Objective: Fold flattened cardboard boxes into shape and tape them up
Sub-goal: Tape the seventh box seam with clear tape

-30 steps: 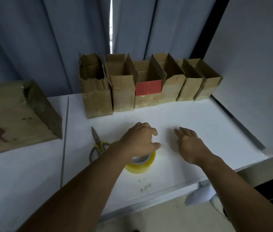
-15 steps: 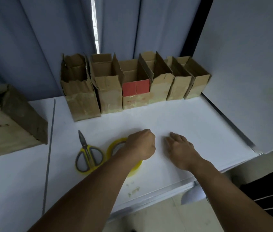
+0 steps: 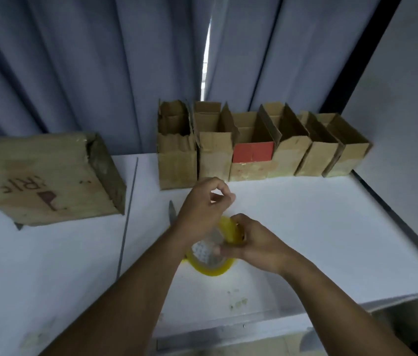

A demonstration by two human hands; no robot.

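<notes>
1. Yellow tape [image 3: 211, 255] sits between both hands, just above the white table [image 3: 305, 227], at the centre of the head view.
2. Right hand [image 3: 256, 246] grips the roll from its right side, fingers curled around the rim and thumb across the open core.
3. Left hand [image 3: 200, 209] is at the roll's upper left, thumb and forefinger tips pressed together in a pinch just above it; whether a tape end is between them I cannot tell.
4. Scissors [image 3: 172, 213] lie under the left hand, only the blade tip showing to its left.
5. Beyond the left hand, a row of boxes [image 3: 262, 147] stands upright with open tops along the curtain [image 3: 100, 60]; one bears a red patch [image 3: 253, 152].
6. Far left of the hands, a large closed carton [image 3: 41, 178] lies on the table, tilted.
7. Small scraps [image 3: 237, 300] lie on the table just below the right wrist.
</notes>
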